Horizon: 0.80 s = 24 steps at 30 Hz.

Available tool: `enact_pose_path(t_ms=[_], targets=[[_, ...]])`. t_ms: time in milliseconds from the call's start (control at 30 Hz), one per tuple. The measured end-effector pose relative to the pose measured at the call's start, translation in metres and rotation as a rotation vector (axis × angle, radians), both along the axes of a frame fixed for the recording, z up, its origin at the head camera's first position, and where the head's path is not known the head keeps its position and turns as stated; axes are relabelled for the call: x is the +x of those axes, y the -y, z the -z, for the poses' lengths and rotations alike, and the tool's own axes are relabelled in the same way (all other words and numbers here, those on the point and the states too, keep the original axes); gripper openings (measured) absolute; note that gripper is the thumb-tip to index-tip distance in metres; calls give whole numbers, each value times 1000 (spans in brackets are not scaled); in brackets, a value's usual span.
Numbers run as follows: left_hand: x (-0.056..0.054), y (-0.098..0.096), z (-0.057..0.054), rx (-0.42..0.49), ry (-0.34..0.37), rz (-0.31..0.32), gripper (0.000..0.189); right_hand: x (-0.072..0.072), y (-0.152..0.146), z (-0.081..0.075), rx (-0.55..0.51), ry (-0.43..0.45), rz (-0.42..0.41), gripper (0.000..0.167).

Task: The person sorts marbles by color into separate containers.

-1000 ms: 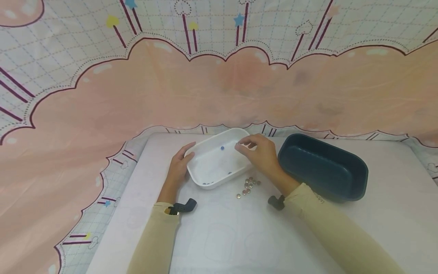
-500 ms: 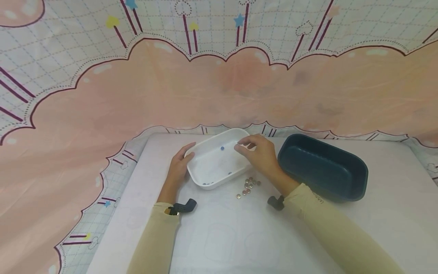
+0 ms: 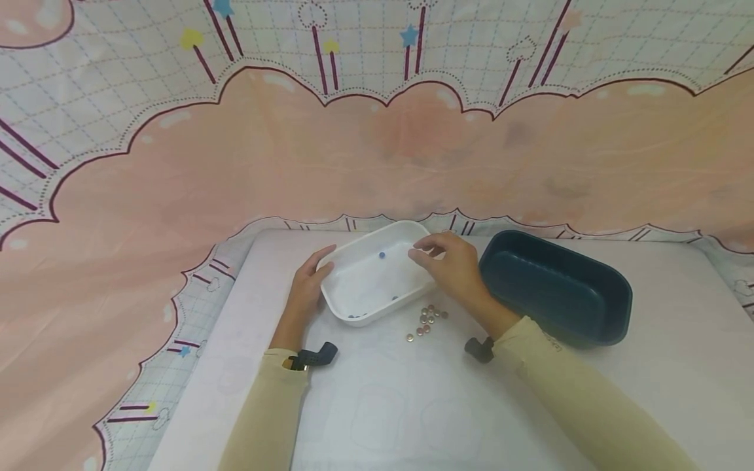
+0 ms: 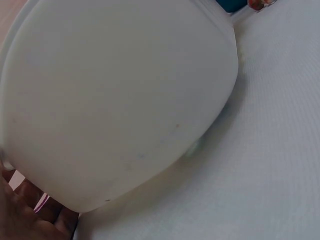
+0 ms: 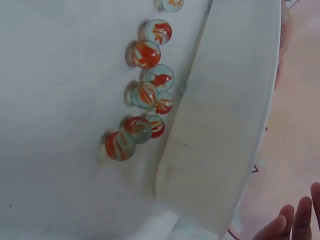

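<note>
A white tray (image 3: pixel 368 278) sits on the table at a slant, with a few blue marbles (image 3: pixel 381 255) inside. My left hand (image 3: pixel 306 281) grips its left end, thumb at the rim. In the left wrist view the tray's pale wall (image 4: pixel 115 100) fills most of the picture, and part of that hand (image 4: pixel 37 212) shows at the lower left corner. Over the tray's right end hovers my right hand (image 3: pixel 450 261), thumb and index fingertips close together; whether anything lies between them is too small to tell. Clear marbles with orange-red swirls (image 5: pixel 147 95) lie on the table beside the tray.
To the right stands a deep dark blue bin (image 3: pixel 556 284), near my right forearm. Bare white tabletop (image 3: pixel 389 405) spreads in front of the loose marbles. A patterned cloth (image 3: pixel 377 157) hangs behind the table.
My right hand has shifted slightly to the right over the tray, its fingertips moving away from the middle. The left hand, tray and marbles keep their places.
</note>
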<state>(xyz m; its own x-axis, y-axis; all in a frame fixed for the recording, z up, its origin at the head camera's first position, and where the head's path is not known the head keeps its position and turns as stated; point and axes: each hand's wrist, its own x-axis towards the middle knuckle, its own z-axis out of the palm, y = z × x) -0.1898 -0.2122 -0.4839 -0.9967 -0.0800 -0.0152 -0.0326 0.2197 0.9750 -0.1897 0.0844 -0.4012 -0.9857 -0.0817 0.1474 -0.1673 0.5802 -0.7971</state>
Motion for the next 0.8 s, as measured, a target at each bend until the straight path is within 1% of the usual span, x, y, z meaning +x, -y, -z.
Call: enact_pose_path(t_ms=[167,367,500,633,800], targets=[[0,0,0,-12,-1,-5,42,3,-9,-1,2,18,-1,30],[1,-1,-1,-11,-4,-8,43,9,-22,-4,20,-17,-6,33],[1,-1,-1,-27,3,-10,43,14,-31,-6,48,-30,-11,35],[2,-1,-4,-33,8,-17,45,19,-41,-9,62,-22,-16,37],[2,1,-10,-39,-7,-10,45,24,-57,-8,23,-28,-35,37]])
